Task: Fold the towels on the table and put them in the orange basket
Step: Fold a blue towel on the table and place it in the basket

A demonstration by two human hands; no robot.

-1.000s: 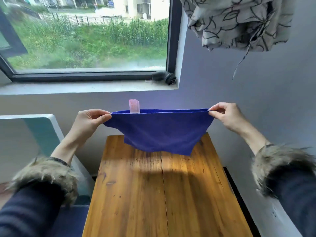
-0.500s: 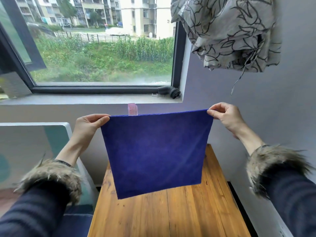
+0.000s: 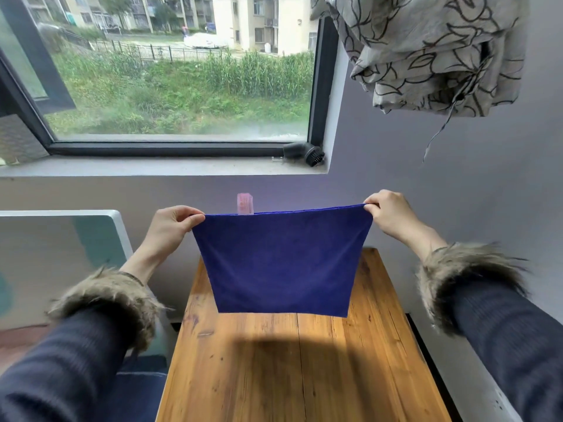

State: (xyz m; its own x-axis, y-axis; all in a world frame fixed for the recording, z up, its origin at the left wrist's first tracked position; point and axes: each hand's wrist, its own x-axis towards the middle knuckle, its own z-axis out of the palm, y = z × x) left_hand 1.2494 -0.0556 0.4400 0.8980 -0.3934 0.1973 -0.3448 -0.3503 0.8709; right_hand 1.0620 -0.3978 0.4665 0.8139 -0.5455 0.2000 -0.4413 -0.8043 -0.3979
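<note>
Head view: the square blue cloth towel [image 3: 281, 263] hangs above the wooden plank table [image 3: 301, 367], top corners pinched by left hand [image 3: 170, 226] and right hand [image 3: 388, 214]; its pink tag [image 3: 245, 203] is blurred.

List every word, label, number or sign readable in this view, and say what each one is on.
None can be read.
Pink tag on the top edge of the blue towel: faint marks, too blurred to read.
Buildings outside the window: no legible signs.
</note>
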